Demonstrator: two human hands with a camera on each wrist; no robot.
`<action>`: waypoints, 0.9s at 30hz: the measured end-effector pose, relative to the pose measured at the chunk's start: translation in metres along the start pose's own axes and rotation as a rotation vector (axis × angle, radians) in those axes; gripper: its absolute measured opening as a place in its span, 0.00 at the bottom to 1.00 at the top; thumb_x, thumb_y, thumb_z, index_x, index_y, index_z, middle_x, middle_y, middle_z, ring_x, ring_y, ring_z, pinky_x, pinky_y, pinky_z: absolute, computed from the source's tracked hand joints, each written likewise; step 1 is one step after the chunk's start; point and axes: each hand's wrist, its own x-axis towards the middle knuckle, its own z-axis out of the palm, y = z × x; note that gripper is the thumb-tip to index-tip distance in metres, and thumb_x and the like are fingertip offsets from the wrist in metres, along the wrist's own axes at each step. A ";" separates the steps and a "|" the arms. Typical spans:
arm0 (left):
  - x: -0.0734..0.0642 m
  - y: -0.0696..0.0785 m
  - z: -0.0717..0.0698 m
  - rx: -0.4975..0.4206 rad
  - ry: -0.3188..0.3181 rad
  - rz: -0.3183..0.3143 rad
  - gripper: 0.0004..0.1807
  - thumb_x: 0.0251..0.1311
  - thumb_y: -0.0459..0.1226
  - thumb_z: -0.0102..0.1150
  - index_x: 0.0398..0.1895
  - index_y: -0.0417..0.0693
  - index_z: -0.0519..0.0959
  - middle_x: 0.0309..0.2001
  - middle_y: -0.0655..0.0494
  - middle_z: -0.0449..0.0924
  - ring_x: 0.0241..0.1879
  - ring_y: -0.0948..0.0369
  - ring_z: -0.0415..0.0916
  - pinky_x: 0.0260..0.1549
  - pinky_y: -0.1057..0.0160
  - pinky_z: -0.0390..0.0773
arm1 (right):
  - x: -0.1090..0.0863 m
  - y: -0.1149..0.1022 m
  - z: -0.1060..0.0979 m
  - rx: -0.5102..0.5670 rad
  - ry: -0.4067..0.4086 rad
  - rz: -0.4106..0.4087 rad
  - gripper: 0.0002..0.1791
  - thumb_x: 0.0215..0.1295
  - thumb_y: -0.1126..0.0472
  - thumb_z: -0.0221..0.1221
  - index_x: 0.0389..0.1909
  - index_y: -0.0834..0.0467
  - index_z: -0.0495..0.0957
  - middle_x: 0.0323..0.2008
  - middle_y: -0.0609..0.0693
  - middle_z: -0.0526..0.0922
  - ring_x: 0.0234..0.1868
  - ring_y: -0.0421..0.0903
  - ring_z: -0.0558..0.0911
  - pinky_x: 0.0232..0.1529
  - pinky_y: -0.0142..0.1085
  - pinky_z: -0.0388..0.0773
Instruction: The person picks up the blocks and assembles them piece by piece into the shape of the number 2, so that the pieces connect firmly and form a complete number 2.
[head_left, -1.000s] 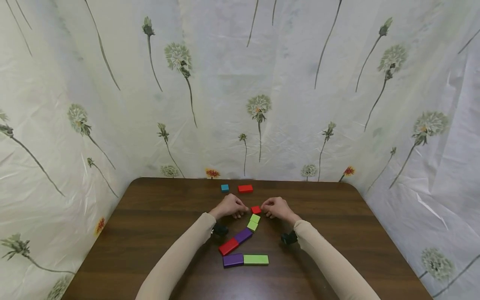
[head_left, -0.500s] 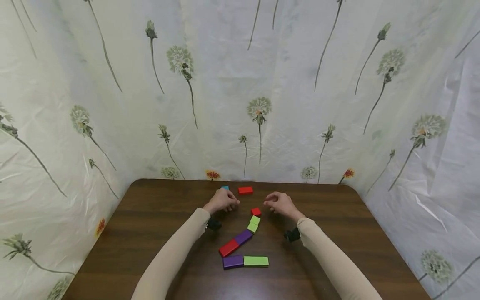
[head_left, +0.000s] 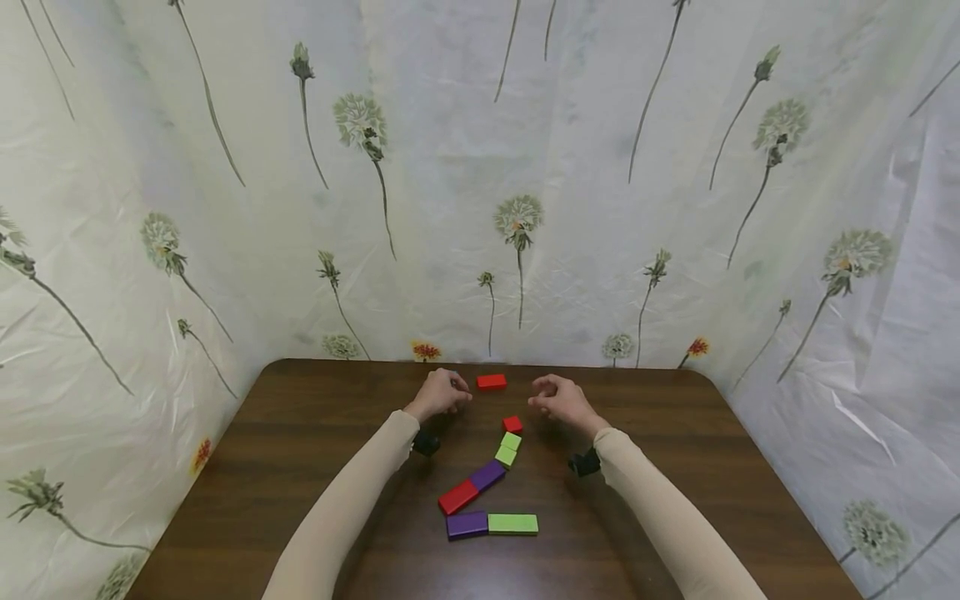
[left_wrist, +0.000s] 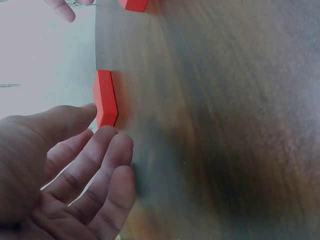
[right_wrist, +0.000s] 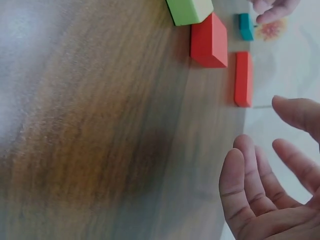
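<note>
At the table's far side my left hand [head_left: 441,392] is beside a small blue block [right_wrist: 246,27], which it hides in the head view. Its fingers are loosely bent and hold nothing in the left wrist view. A flat red block [head_left: 491,382] lies just right of that hand. My right hand [head_left: 561,398] hovers farther right, fingers relaxed and apart, with nothing in its grasp. Between and nearer than the hands, a small red block [head_left: 512,425] heads a line of blocks, touching or almost touching a lime green block [head_left: 512,441].
The line bends toward me through another lime block [head_left: 506,456], a purple block [head_left: 487,475] and a red block [head_left: 458,497]. Nearest me, a purple block [head_left: 467,525] and a long lime block [head_left: 513,524] lie end to end. A flowered curtain [head_left: 450,167] surrounds the brown table [head_left: 315,417].
Both hands have left the small red block. My left hand has moved left and away from me to the blue block, covering it; my right hand has drawn right and slightly farther away.
</note>
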 end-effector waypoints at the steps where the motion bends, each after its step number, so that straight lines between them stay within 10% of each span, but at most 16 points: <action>1: 0.000 0.000 -0.001 -0.004 0.001 0.001 0.08 0.58 0.34 0.65 0.39 0.39 0.83 0.32 0.47 0.85 0.23 0.51 0.81 0.19 0.64 0.77 | 0.000 -0.001 -0.001 0.002 0.001 -0.004 0.25 0.62 0.57 0.65 0.58 0.60 0.74 0.38 0.55 0.82 0.37 0.54 0.84 0.35 0.41 0.81; 27: 0.011 -0.005 0.010 -0.069 0.034 -0.059 0.19 0.60 0.32 0.62 0.54 0.35 0.77 0.32 0.41 0.85 0.25 0.49 0.83 0.22 0.59 0.81 | 0.017 -0.003 0.008 0.062 -0.007 -0.032 0.26 0.64 0.62 0.62 0.63 0.60 0.71 0.41 0.60 0.81 0.42 0.61 0.83 0.42 0.49 0.81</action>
